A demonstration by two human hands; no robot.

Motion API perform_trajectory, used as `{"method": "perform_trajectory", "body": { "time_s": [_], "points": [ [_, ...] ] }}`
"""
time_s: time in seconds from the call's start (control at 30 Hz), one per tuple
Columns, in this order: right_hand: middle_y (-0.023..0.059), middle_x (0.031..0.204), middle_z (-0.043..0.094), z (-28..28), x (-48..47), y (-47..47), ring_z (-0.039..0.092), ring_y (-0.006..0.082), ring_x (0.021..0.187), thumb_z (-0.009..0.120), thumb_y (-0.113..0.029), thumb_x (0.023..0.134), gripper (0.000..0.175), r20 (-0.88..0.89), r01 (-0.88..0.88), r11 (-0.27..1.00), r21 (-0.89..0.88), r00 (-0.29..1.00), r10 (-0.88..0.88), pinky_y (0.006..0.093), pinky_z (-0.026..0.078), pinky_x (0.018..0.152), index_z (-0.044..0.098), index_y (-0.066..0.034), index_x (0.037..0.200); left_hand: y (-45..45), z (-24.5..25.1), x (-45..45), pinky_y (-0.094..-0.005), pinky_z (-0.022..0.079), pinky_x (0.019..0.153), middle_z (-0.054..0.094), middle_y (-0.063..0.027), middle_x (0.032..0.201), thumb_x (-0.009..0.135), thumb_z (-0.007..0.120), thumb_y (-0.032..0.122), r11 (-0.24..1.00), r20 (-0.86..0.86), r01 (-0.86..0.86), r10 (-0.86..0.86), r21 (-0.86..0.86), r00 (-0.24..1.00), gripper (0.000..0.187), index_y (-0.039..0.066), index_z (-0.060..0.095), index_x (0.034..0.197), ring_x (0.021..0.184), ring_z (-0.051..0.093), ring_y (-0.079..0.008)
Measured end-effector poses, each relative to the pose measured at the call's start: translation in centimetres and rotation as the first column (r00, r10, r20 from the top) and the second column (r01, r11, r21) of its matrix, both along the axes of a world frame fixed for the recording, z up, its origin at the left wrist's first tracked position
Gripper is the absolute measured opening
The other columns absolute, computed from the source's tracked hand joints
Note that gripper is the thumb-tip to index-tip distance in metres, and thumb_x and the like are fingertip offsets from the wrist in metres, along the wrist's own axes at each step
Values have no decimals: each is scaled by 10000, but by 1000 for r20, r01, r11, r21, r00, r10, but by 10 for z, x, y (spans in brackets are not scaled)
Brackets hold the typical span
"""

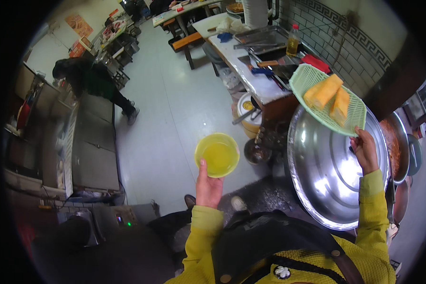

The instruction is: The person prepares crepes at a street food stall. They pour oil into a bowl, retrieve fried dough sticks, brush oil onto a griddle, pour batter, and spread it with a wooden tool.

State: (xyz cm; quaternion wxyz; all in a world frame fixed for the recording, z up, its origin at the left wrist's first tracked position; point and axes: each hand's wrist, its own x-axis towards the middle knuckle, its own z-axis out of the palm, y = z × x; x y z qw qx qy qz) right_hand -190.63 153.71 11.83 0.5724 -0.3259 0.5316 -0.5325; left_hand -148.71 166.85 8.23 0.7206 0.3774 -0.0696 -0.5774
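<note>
My left hand (209, 186) holds a yellow bowl (217, 155) with a yellowish liquid in it, the thumb over its near rim. Farther right, my right hand (365, 149) grips the near end of a pale green plastic basket (356, 106). Several orange-yellow pieces of food (327, 91), block-shaped, lie in the basket; I cannot tell what food they are. Beneath the basket and my right hand is a large round metal lid (326, 170), partly covered by them. The bowl is held over the floor, apart from the basket.
A counter (234, 53) bears metal trays (261, 35), tools and an oil bottle (293, 41). A lidded bucket (250, 110) stands below it. A large pot (394, 145) of reddish food is at the right. Another person (92, 78) bends over a counter at the left. A wooden bench (187, 41) stands farther back.
</note>
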Motion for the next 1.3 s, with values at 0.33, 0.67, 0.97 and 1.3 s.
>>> {"method": "perform_trajectory", "body": {
  "time_s": [0.33, 0.67, 0.97, 1.3],
  "points": [
    [56, 803, 615, -6, 119, -107, 591, 108, 662, 567, -138, 869, 155, 165, -63, 998, -11, 984, 64, 199, 514, 585, 583, -13, 960, -42, 16, 78, -366, 311, 1039, 437, -79, 1322, 923, 484, 358, 995, -66, 97, -98, -23, 993, 525, 29, 356, 1312, 1223, 406, -208],
    [32, 865, 625, -21, 186, -207, 592, 113, 712, 583, -156, 853, 161, 170, -78, 997, -13, 982, 80, 222, 506, 612, 570, -39, 963, -112, 32, 118, -379, 279, 1058, 417, -80, 1342, 948, 417, 360, 982, -10, 166, -167, -87, 986, 504, 47, 338, 1335, 1246, 380, -220],
    [48, 778, 612, -47, 263, -298, 593, 119, 662, 591, -173, 852, 158, 216, -3, 999, 54, 976, -9, 199, 492, 537, 576, -38, 933, -192, 21, 177, -388, 296, 1051, 432, -81, 1330, 949, 412, 363, 988, -74, 154, -154, -13, 985, 486, 60, 358, 1326, 1240, 392, -230],
    [89, 770, 598, -82, 375, -404, 571, 137, 612, 580, -142, 844, 154, 238, 188, 980, 62, 951, -197, 213, 463, 473, 537, -20, 929, -305, 4, 293, -324, 292, 1042, 406, -112, 1339, 977, 336, 344, 875, 326, 483, -465, 30, 823, 491, -3, 333, 1325, 1229, 388, -223]
  ]
}}
